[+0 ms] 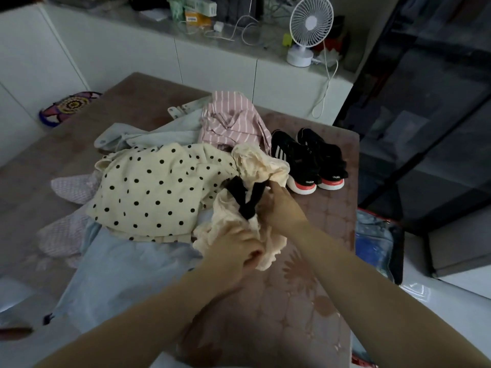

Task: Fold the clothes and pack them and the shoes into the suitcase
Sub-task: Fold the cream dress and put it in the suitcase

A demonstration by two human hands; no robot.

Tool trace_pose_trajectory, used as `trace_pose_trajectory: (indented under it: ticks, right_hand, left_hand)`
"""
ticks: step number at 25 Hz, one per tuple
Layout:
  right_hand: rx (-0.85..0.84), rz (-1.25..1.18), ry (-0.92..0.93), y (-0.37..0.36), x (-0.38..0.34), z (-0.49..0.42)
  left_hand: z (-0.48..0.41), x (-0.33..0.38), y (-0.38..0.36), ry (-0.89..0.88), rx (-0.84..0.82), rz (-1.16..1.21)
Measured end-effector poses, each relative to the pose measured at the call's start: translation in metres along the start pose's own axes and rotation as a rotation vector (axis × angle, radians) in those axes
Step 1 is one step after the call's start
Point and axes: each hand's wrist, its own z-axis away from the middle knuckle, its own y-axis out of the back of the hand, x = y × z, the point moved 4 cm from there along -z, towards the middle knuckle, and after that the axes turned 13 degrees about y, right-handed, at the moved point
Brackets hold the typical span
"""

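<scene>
**A:** Where is the cream garment now?

**B:** The cream garment lies at the near right of the clothes pile on the bed, partly over the dotted top. The left grip is closed on its near edge, with the fingers curled into the cloth. The right grip pinches it farther up, beside the black strap.

**A:** How will it handle?

**B:** I think it is very light and soft, with no stiffness. It looks thin, so it can slip and crumple. Better to take it at two corners of one edge, not by the strap, and spread it flat first.

**A:** Which way does it point?

**B:** It is bunched, so I cannot tell top from bottom. The bundle runs away from the person, a little toward the shoes, whose heels face the person. The suitcase is on the floor, right of the bed.
</scene>
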Motion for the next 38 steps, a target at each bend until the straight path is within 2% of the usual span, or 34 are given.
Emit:
trace_pose_trajectory:
  ticks: [4, 7, 9, 11, 13, 15, 17, 19, 22, 26, 28, 31, 33, 36, 38]
  right_hand:
    - [0.035, 0.094, -0.105, 0.014, 0.048, 0.049]
    - [-0.108, 0.168, -0.188, 0.03, 0.091, 0.089]
    - [-0.225, 0.203, -0.213, 0.033, 0.114, 0.112]
    - [-0.243, 0.246, -0.161, 0.033, 0.125, 0.126]
    - [-0.152, 0.191, -0.116, 0.034, 0.113, 0.132]
    - [-0.11, 0.116, -0.032, 0.025, 0.088, 0.133]
    - [-0.149, 0.057, 0.015, 0.008, 0.066, 0.127]
    - [-0.196, 0.026, -0.088, -0.009, 0.062, 0.118]
    - [-0.169, 0.09, -0.193, -0.02, 0.073, 0.108]
    - [-0.164, 0.178, -0.216, 0.0, 0.086, 0.112]
    - [-0.086, 0.192, -0.235, 0.025, 0.094, 0.114]
    - [0.115, 0.183, -0.227, 0.075, 0.092, 0.115]
    - [0.014, 0.176, -0.198, 0.096, 0.09, 0.117]
    - [-0.297, 0.336, -0.161, 0.095, 0.095, 0.137]
    - [-0.277, 0.397, -0.11, 0.081, 0.103, 0.154]
  left_hand:
    - [0.023, 0.028, -0.017, 0.008, -0.116, 0.035]
    - [0.016, 0.034, 0.001, 0.159, 0.009, 0.075]
    - [-0.001, 0.033, 0.012, 0.218, 0.086, -0.002]
    - [-0.024, 0.021, 0.012, 0.387, 0.05, -0.051]
    - [-0.04, -0.002, 0.004, 0.666, -0.045, -0.09]
    - [-0.045, -0.022, -0.001, 0.808, -0.082, -0.147]
    - [-0.046, -0.031, 0.002, 0.793, -0.042, -0.09]
    - [-0.044, -0.033, 0.01, 0.753, -0.02, 0.015]
    - [-0.038, -0.025, 0.024, 0.583, -0.006, 0.025]
    - [-0.024, -0.003, 0.039, 0.49, -0.036, 0.33]
    - [-0.025, 0.01, 0.054, 0.473, 0.04, 0.457]
    - [-0.037, 0.035, 0.079, 0.408, 0.185, 0.557]
    - [-0.044, 0.054, 0.083, 0.346, 0.095, 0.613]
    - [-0.035, 0.069, 0.055, 0.356, -0.298, 0.503]
    - [-0.007, 0.068, 0.016, 0.334, -0.561, 0.293]
